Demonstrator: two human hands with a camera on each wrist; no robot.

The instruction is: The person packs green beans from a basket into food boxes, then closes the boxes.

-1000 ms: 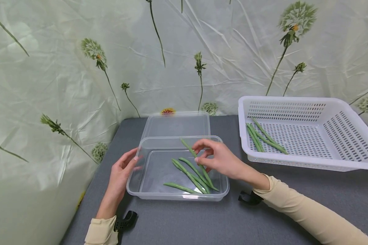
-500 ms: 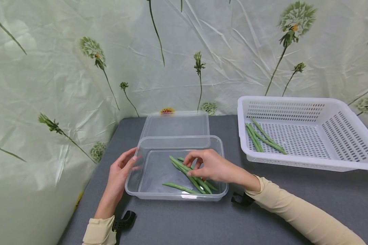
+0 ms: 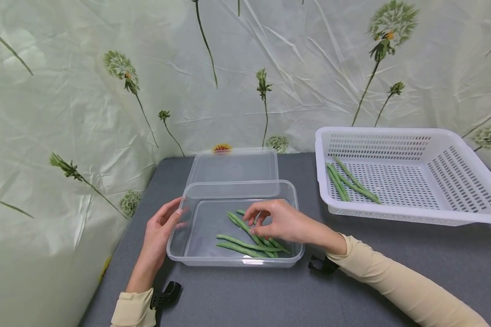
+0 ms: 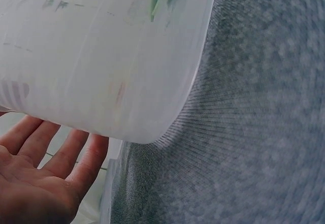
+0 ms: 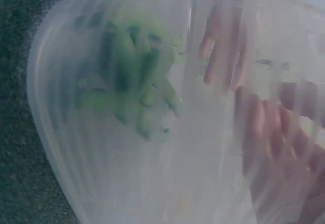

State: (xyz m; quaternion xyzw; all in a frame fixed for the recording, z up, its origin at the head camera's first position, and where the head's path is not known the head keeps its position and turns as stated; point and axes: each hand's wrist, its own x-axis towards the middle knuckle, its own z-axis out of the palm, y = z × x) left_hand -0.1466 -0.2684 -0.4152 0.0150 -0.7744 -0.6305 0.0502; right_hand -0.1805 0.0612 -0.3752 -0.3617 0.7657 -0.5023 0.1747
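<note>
Lying loose, a green bean (image 3: pixel 248 245) has left the right hand (image 3: pixel 280 221), relaxed like the left hand (image 3: pixel 158 230).

The basket (image 3: pixel 409 184) is cut off at the head view's right edge. In the right wrist view's upper left, beans (image 5: pixel 124 56) look blurred.

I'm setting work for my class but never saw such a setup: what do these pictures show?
There is no robot here, just a person's left hand and right hand. The wide view comes from the head; the close ones from each wrist, the right one hazy through plastic. On the grey cloth lie a clear plastic container with green beans, a clear lid behind it and a white perforated basket with more beans. The left hand rests against the container's end; the right hand's grip, over the beans, seems empty.
</note>
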